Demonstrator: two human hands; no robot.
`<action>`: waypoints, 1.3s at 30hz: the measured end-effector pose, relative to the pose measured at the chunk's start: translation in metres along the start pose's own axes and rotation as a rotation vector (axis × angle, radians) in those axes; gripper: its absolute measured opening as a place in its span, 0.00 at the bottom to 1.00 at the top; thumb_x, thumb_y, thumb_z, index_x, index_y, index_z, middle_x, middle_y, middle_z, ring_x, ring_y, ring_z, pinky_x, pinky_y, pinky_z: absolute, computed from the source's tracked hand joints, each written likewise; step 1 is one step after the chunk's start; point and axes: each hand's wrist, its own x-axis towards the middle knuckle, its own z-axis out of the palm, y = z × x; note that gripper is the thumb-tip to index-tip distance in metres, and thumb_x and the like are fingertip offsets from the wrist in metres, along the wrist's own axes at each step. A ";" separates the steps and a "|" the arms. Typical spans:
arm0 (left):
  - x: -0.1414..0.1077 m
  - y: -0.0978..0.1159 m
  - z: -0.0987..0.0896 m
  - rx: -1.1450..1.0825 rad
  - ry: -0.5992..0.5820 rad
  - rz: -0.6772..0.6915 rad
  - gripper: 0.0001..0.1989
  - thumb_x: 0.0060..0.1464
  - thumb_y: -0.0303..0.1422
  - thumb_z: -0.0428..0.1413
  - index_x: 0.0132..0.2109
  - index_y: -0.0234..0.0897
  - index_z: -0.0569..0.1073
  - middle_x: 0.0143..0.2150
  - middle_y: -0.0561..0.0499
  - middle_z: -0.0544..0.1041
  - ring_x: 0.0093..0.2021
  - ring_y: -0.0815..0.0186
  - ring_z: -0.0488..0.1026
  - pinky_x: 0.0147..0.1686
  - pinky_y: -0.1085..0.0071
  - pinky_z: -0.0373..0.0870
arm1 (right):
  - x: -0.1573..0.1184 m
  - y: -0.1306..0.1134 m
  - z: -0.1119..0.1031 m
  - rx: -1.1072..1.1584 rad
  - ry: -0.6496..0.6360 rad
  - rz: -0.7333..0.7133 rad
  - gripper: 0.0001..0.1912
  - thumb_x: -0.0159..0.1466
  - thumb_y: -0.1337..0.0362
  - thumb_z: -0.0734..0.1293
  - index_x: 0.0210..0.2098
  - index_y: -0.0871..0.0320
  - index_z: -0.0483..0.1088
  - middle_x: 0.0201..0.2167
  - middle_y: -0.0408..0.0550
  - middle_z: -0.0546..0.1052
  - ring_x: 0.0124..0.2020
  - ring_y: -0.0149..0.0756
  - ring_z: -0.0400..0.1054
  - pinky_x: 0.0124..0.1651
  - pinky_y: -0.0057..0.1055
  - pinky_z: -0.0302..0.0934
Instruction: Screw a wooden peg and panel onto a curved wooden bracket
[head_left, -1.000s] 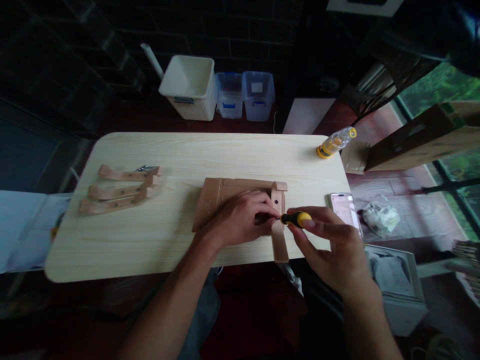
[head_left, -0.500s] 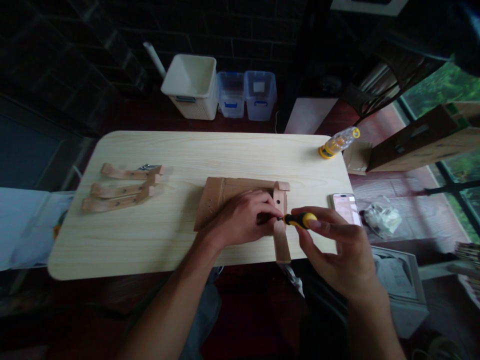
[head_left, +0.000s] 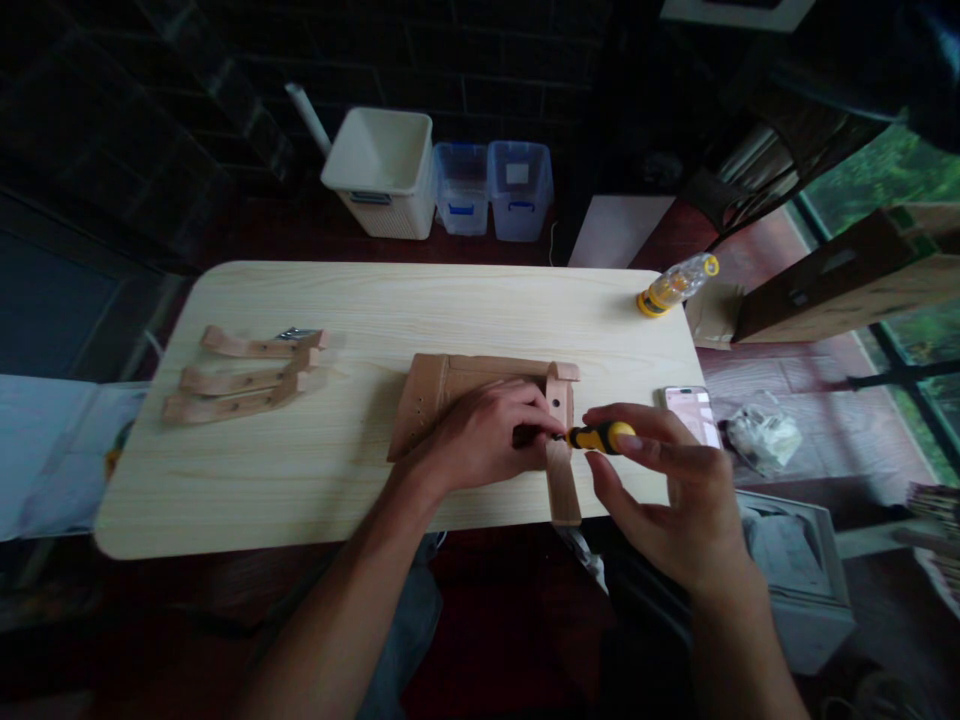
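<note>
A yellow and black screwdriver [head_left: 602, 437] is between the fingertips of my right hand [head_left: 675, 490], its tip pointing left at a curved wooden piece [head_left: 564, 488]. That piece lies across the right end of a cardboard box [head_left: 425, 400] and has a dark hole above the tip. My left hand [head_left: 491, 430] rests over the box, thumb and fingers pinched beside the screwdriver's tip; what they pinch is too small to make out. Three similar wooden pieces [head_left: 236, 405] lie at the table's left, with metal screws [head_left: 295, 334] next to the farthest.
On the pale table [head_left: 360, 300] a clear bottle [head_left: 675, 285] with yellow ends lies at the back right, and a phone [head_left: 694, 413] is at the right edge. Beyond the table stand a white basket [head_left: 382, 165] and two clear bins [head_left: 519, 190].
The fingers of my right hand have shifted slightly around the screwdriver handle, which has turned a little. My left hand stays in place.
</note>
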 end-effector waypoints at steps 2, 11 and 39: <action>0.000 -0.001 0.000 -0.002 0.005 0.003 0.12 0.61 0.24 0.58 0.46 0.43 0.83 0.43 0.50 0.81 0.45 0.62 0.78 0.47 0.64 0.74 | -0.001 -0.002 -0.001 -0.001 -0.036 0.034 0.24 0.65 0.78 0.70 0.54 0.45 0.69 0.55 0.47 0.79 0.50 0.37 0.80 0.46 0.36 0.77; 0.002 0.002 -0.002 -0.003 -0.004 -0.007 0.09 0.62 0.25 0.60 0.44 0.42 0.83 0.43 0.50 0.82 0.44 0.62 0.78 0.46 0.64 0.73 | 0.002 0.001 0.002 -0.040 0.015 -0.035 0.24 0.64 0.76 0.72 0.54 0.44 0.69 0.47 0.43 0.80 0.43 0.36 0.81 0.40 0.34 0.78; 0.003 0.004 -0.002 -0.011 0.001 -0.002 0.04 0.60 0.28 0.63 0.39 0.41 0.82 0.40 0.51 0.80 0.41 0.63 0.76 0.41 0.65 0.71 | -0.002 -0.003 0.005 -0.077 -0.057 0.036 0.21 0.67 0.74 0.71 0.55 0.47 0.71 0.50 0.46 0.81 0.47 0.36 0.80 0.45 0.33 0.77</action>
